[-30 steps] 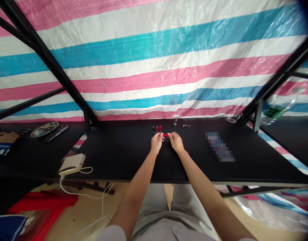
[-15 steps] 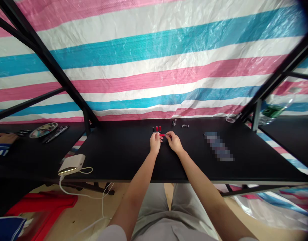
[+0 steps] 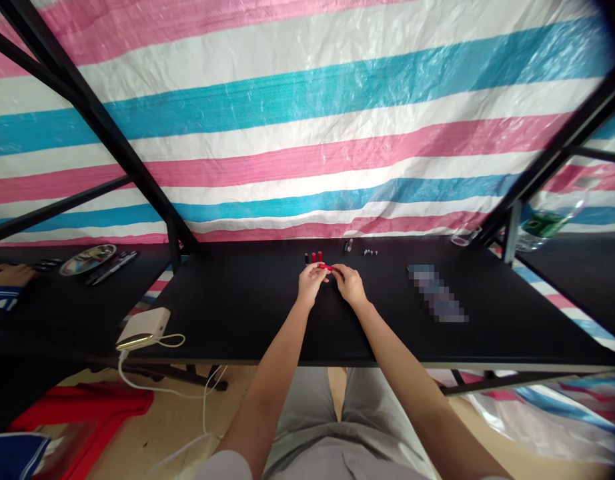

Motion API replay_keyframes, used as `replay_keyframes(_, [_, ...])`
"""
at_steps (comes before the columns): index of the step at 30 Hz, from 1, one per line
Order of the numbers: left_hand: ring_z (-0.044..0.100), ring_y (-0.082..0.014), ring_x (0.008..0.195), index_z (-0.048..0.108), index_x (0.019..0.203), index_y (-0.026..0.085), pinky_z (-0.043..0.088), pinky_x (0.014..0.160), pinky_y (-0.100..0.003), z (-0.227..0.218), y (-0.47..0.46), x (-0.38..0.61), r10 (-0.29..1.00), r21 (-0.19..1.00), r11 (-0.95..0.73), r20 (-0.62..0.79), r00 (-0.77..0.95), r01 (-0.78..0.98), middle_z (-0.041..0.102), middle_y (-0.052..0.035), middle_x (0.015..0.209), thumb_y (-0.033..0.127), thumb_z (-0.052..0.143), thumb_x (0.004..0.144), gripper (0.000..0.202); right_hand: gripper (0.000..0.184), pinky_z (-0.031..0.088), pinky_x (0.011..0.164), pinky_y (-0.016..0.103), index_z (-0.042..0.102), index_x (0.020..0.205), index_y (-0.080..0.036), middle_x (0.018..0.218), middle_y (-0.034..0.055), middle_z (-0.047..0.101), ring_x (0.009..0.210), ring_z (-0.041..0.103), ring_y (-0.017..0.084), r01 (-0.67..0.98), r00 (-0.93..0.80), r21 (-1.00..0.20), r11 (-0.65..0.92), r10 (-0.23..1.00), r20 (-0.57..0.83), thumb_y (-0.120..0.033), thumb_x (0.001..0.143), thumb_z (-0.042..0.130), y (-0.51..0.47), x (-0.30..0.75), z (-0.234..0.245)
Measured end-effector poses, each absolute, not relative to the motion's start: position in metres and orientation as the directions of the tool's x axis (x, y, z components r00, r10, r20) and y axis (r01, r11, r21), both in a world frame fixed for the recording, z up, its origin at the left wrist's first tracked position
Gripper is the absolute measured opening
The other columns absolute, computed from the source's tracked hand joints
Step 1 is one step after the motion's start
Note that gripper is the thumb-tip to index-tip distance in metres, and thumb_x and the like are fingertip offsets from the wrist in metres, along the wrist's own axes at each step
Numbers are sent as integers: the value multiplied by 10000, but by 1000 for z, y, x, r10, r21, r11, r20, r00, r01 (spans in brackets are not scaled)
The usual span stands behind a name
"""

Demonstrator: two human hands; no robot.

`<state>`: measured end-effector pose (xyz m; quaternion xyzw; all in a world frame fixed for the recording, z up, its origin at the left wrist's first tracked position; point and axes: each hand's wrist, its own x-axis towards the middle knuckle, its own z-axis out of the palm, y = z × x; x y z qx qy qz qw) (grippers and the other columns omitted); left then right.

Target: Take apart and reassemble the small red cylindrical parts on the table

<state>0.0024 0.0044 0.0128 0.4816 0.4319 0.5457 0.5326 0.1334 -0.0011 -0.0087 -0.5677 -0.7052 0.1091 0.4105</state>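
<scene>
Pinching a small red tube from both ends, my left hand and right hand sit narrow over the desk; on my feed I spot short red and black pieces just behind that tube, a white box well to its left.

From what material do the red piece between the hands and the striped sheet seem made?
Red piece: probably plastic, judging by its even, bright colour; too small to tell its finish.
Striped sheet: apparently thin plastic, glossy, with creases and white glints.
</scene>
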Motion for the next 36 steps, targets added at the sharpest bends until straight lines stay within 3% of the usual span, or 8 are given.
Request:
replay_keyframes(4, [625,-163,700,595,862,114,475,598,-260,14,4,1,996,981,-44,59,74,-190,661,-81,767,357,697,638,346,236,416,768,283,596,994,-205,942,39,659,811,598,165,690,-48,-589,422,838,544,-279,873,408,-1,134,-12])
replay_keyframes(9, [602,-139,667,585,795,127,454,560,-235,8,6,4,994,984,-73,86,74,-161,633,-49,713,367,687,633,306,225,390,753,288,602,974,-203,926,44,651,799,578,163,742,-58,-526,416,821,567,-280,864,422,-2,134,-12])
replay_keyframes(14, [555,-90,555,562,809,130,435,533,-218,4,9,5,996,992,-85,82,-38,-96,616,-34,694,362,644,679,279,168,347,753,300,611,895,-193,975,67,604,886,527,187,842,89,-486,233,830,551,-245,818,471,-5,132,-7])
replay_keyframes(17, [558,-90,571,557,832,133,438,543,-213,1,10,5,991,994,-99,94,-91,-50,616,-36,720,357,613,708,262,149,341,744,305,603,863,-184,889,58,599,869,516,192,837,267,-544,59,823,501,-210,785,478,-3,133,-7])
replay_keyframes(20, [561,-98,612,557,824,140,443,575,-216,-4,9,6,980,980,-177,184,-70,94,607,-30,729,326,576,741,204,153,358,738,299,598,858,-175,832,47,604,837,529,189,757,391,-654,-5,805,447,-220,761,488,1,138,-10])
replay_keyframes(25, [532,-92,636,567,837,172,445,689,-245,0,3,19,907,784,-394,415,66,480,615,-18,796,241,535,773,100,207,412,701,263,606,873,-149,778,49,640,727,570,163,543,483,-840,13,813,325,-269,743,498,12,151,-12])
replay_keyframes(28, [537,-102,666,561,830,174,441,686,-240,9,9,38,880,722,-439,466,93,535,610,-27,810,229,493,803,91,225,430,697,254,620,882,-144,792,57,663,715,594,160,490,488,-870,-48,842,229,-269,723,524,22,159,-8])
replay_keyframes(36, [575,-165,815,532,809,162,431,740,-276,14,57,86,969,712,-201,247,29,673,613,-64,824,163,514,777,36,185,429,714,243,630,899,-187,853,48,668,806,608,164,659,408,-717,-228,909,87,-233,751,528,51,175,8])
